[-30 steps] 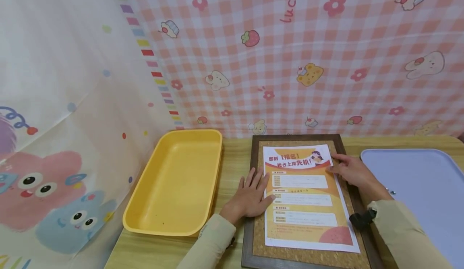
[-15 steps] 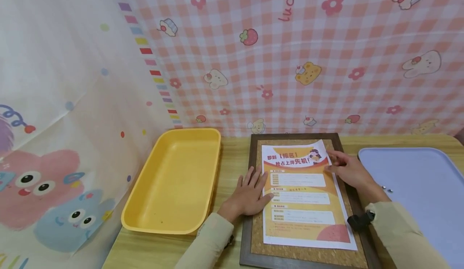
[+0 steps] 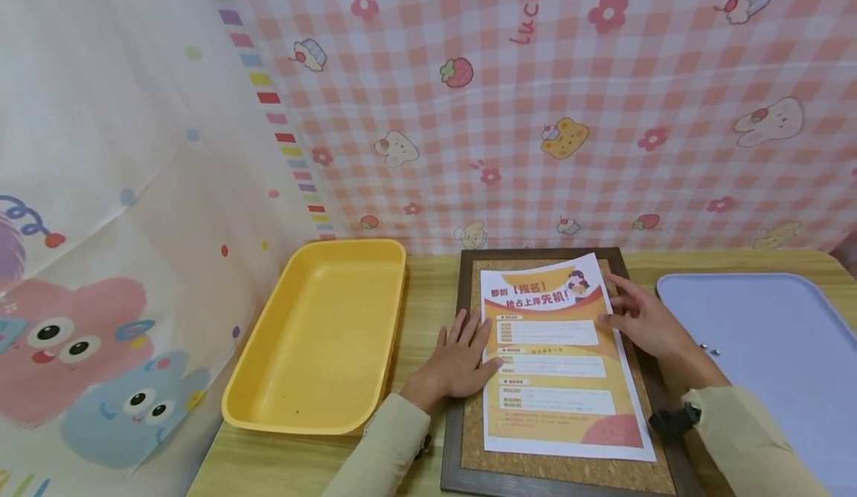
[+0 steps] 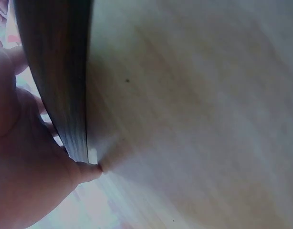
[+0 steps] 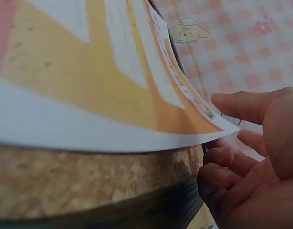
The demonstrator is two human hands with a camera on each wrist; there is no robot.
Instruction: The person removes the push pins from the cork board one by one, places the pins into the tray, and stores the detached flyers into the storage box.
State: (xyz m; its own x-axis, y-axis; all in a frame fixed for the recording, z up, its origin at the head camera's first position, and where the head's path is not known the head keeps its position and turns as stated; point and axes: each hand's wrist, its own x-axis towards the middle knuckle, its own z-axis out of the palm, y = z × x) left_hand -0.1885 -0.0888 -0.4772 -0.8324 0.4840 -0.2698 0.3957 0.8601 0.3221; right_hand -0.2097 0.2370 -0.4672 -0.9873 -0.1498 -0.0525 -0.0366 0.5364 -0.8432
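A printed poster sheet (image 3: 550, 378) in orange and white lies on a cork board (image 3: 576, 469) with a dark frame (image 3: 451, 437). Its far right corner curls up off the cork. My right hand (image 3: 646, 322) is at that raised corner. In the right wrist view its thumb (image 5: 232, 102) shows above the paper, its curled fingers (image 5: 218, 176) below; part of the contact is hidden. My left hand (image 3: 455, 363) lies spread across the frame's left side, fingertips at the poster's left edge. In the left wrist view its thumb or finger (image 4: 91, 171) touches down beside the frame.
A yellow tray (image 3: 230, 378) stands left of the board on the wooden table (image 3: 428, 281). To the right lies a pale purple tray (image 3: 750, 303) with small shiny metal pieces (image 3: 713, 350). A pink checked cloth (image 3: 502, 110) hangs behind the table.
The poster's far right corner has risen off the cork, with my right hand staying at that edge. My left hand keeps its place. The head view has shifted slightly.
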